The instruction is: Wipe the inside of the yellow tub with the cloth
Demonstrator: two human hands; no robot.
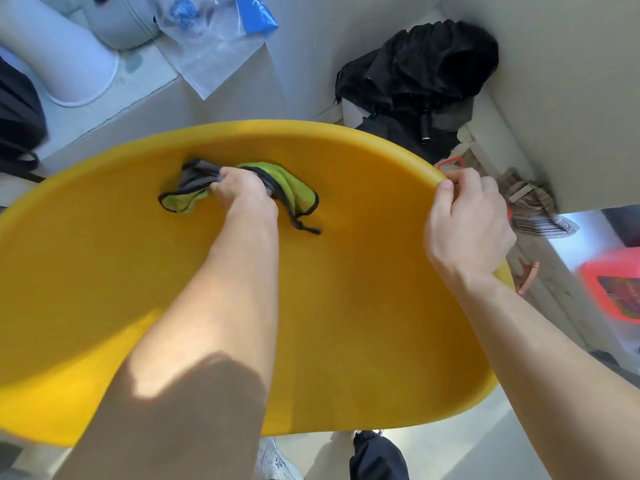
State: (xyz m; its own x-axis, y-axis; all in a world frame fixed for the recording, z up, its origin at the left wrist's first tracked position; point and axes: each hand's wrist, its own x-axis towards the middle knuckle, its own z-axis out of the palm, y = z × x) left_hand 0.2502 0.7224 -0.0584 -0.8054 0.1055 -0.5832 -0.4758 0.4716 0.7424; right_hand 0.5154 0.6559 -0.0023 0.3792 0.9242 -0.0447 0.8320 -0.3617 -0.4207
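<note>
A large yellow tub (363,289) fills most of the view, tilted with its inside facing me. My left hand (242,190) reaches deep into it and grips a bunched green and grey cloth (291,188) with black edging against the tub's inner wall near the far side. My right hand (467,220) grips the tub's rim at the right, thumb curled over the edge.
A black folded umbrella (422,81) lies on a ledge at the back right. A clear plastic bag (207,39) and a white pipe (59,60) are at the back left. A striped cloth (533,209) and a red basket (613,289) are at the right.
</note>
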